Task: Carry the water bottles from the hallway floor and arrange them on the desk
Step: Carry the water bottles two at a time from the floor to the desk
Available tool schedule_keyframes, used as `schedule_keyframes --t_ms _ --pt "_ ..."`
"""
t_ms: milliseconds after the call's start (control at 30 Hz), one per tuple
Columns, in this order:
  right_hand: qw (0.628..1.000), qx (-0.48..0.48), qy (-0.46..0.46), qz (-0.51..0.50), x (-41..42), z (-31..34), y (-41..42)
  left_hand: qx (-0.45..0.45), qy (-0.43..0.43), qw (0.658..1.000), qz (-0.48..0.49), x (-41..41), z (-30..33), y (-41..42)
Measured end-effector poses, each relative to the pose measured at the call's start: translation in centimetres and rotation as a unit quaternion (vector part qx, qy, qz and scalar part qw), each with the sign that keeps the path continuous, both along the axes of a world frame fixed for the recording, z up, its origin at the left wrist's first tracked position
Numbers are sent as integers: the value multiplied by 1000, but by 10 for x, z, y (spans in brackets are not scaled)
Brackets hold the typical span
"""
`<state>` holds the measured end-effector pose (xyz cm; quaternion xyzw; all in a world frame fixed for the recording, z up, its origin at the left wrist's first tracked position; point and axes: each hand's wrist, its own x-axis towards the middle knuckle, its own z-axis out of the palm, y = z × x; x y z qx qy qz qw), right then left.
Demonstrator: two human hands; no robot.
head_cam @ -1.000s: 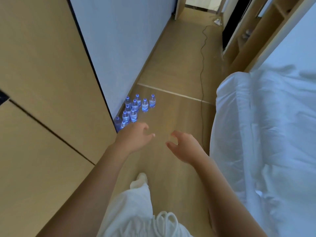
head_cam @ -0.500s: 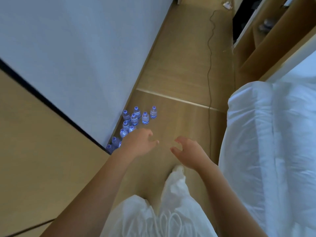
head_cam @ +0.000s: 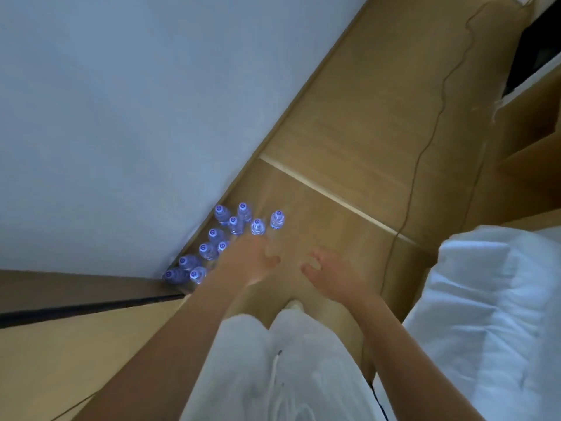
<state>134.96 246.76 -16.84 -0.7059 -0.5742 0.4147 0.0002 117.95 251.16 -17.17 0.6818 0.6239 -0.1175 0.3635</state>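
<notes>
Several small clear water bottles (head_cam: pixel 233 224) with blue caps stand in a cluster on the wooden hallway floor, against the foot of the white wall. The bottle farthest right (head_cam: pixel 277 219) stands a little apart. My left hand (head_cam: pixel 252 261) hovers just in front of the cluster, fingers relaxed and empty, and covers part of the nearest bottles. My right hand (head_cam: pixel 326 275) is held beside it to the right, fingers loosely spread, holding nothing. The desk is not in view.
A white wall (head_cam: pixel 121 117) runs along the left, with a wooden panel (head_cam: pixel 60 344) nearer me. A bed with white bedding (head_cam: pixel 491 314) fills the right. A thin cable (head_cam: pixel 425 141) trails along the floor. Wooden furniture (head_cam: pixel 531 132) stands at the far right.
I have stepped closer to the bottles and the view has tilted further down. Both hands have reached forward toward the cluster and stay empty.
</notes>
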Motion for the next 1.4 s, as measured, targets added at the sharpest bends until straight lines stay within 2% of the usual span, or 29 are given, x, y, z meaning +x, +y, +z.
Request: schedule_keyframes --t_ms 167,300,467,567,800,967,1067,1167,1267,1400 --pt "996 -66 49 -45 11 -29 68 -29 4 997 68 10 -40 53" --pt "992 -101 59 -57 10 -67 118 -80 -29 985 152 13 -94 99" --pt "978 -175 62 -95 4 -138 174 -159 -24 955 248 17 -181 125" --pt "971 -209 61 -95 0 -190 200 -167 14 939 301 17 -230 135" --pt "968 -249 -7 -35 7 -343 225 -196 73 919 335 15 -371 146" --pt "971 -233 -16 -43 24 -452 237 -211 129 928 280 8 -484 146" --pt "979 -194 -9 -61 27 -507 251 -163 72 943 282 6 -541 154" --pt "989 -143 5 -25 26 -549 269 -95 -5 955 279 4 -584 168" --pt "993 -111 0 34 23 -576 286 -72 -81 941 320 0 -612 179" --pt "991 -90 -8 94 19 -596 295 -75 -117 919 370 -5 -626 182"
